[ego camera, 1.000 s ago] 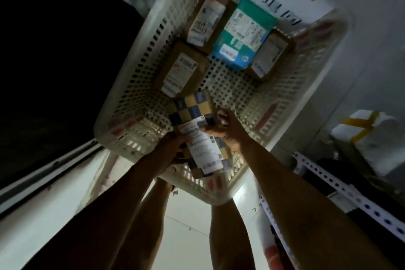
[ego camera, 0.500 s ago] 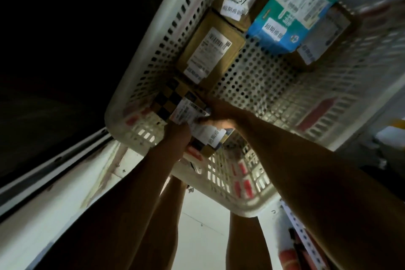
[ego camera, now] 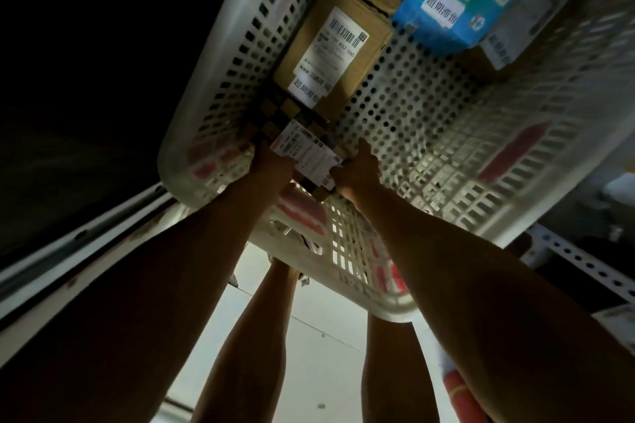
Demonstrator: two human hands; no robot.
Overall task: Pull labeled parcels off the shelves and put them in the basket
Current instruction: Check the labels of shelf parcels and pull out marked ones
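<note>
Left hand: the left hand (ego camera: 273, 163) is set against the 9 o'clock edge of the checkered parcel (ego camera: 292, 134); the fingers are hidden by the parcel, so it cannot be told whether they are curled round it or only pressed on it.
Right hand: the right hand (ego camera: 359, 166) is laid at the parcel's 3 o'clock edge, with straight fingers pointed toward 12 o'clock over the perforated floor; contact appears to be a flat touch and no pinch is seen.
Change: compared with half a second ago, the checkered parcel is carried deeper, toward 12 o'clock, and is now seated low in the basket's near-left corner, its far end touching the brown box (ego camera: 335, 48).
Meaning: the parcel is judged to be as good as delivered; only release and withdrawal of both hands seem left for this item.
Arms: both forearms are stretched from 6 o'clock toward the corner, the left from 7 o'clock, the right from 5 o'clock.
Parcel label: a white shipping label (ego camera: 307, 154) is turned face up between the two hands.
Basket: the white basket (ego camera: 515, 161) is seen holding more labelled goods at 12 to 1 o'clock, among them a teal and blue box (ego camera: 460, 14).
Beyond: a perforated shelf rail (ego camera: 580, 261) is seen at 4 o'clock, outside the basket.
</note>
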